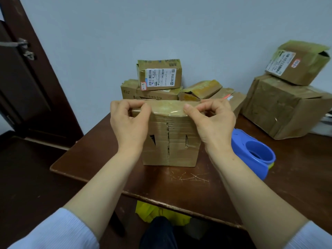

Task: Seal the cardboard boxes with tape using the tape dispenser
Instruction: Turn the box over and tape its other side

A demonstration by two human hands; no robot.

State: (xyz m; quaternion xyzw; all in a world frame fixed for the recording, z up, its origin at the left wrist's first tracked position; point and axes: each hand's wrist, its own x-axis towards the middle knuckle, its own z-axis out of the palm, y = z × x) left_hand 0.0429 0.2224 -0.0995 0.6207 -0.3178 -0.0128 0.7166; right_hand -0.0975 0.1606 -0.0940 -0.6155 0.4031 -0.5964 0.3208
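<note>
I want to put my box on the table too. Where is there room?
Bare wood lies left of the held box, out to the table corner, and along the near edge in front of it. More lies right of the blue tape dispenser. It is crowded behind, by the stacked boxes, and back right, by the big boxes.

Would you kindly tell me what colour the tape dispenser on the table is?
Blue; the tape dispenser shows best in the head view.

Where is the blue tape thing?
In the head view, the blue tape dispenser lies on the table, just right of the nearest box.
</note>
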